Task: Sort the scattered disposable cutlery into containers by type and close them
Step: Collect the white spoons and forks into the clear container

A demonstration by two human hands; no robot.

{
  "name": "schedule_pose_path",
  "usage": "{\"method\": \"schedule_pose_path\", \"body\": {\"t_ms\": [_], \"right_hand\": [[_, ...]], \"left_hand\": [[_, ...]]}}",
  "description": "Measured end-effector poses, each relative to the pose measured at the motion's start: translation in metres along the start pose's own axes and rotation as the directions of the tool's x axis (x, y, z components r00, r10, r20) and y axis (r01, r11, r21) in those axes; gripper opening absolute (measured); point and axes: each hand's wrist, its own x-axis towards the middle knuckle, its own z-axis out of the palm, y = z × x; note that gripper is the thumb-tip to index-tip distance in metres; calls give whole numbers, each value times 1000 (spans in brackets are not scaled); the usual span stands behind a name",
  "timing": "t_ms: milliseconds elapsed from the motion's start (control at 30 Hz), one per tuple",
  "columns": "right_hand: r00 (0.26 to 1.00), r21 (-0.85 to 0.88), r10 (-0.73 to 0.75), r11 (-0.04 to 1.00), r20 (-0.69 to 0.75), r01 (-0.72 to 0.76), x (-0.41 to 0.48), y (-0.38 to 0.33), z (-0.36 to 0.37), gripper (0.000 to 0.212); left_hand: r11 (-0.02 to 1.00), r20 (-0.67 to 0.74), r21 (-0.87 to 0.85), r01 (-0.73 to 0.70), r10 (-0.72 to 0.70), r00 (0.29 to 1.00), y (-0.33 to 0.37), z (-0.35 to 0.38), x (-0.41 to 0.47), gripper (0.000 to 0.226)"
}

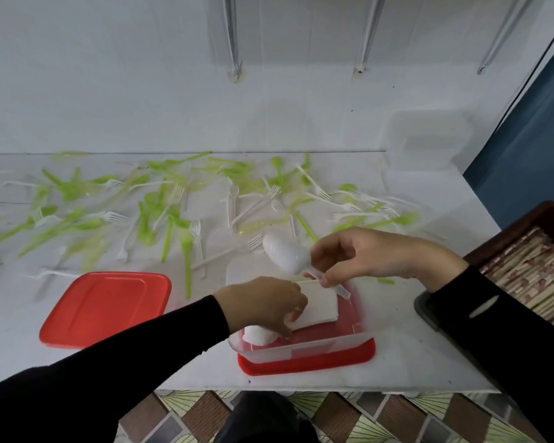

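Early in the sort: white spoons going into the clear container [301,348], almost all other cutlery unsorted, nothing closed.

Right hand [365,254] pinches a glossy white spoon [285,254] by its thin handle, just above the container's far edge. Left hand [263,305] is at its near-left corner, fingers curled over a second white spoon [258,335]. Container is thin see-through plastic, rectangular, sitting on a red lid [307,366], with a folded white sheet [317,305] inside. Spare red lid [106,308] lies to its left, flat with rounded corners. Beyond it, loose cutlery [173,203], translucent green and white forks and spoons, litters the surface [413,362].
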Motion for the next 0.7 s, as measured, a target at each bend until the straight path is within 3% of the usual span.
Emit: {"method": "schedule_pose_path", "body": {"t_ms": [67, 133, 200, 267, 400, 533, 700], "right_hand": [[997, -85, 29, 996, 76, -22, -1, -1, 2, 29], [973, -143, 100, 987, 207, -71, -3, -2, 4, 31], [924, -255, 156, 965, 350, -66, -1, 2, 8, 31], [889, -352, 228, 933, 398, -82, 3, 5, 14, 34], [906, -487, 282, 868, 316, -100, 17, 11, 38, 33], [962, -620, 187, 784, 197, -26, 30, 19, 62, 34], [982, -688, 129, 725, 136, 0, 36, 29, 76, 35]], "left_hand": [[981, 96, -163, 108, -93, 991, -12, 1, 5, 34], [939, 107, -293, 178, -153, 982, -18, -4, 5, 41], [950, 114, -283, 132, -103, 988, -18, -13, 8, 30], [966, 178, -235, 108, -67, 982, -14, -21, 13, 11], [966, 252, -232, 115, -55, 966, -9, -26, 22, 21], [970, 249, -221, 103, -46, 967, -8, -29, 24, 16], [945, 256, -301, 127, -48, 965, -10, -37, 18, 21]]}}
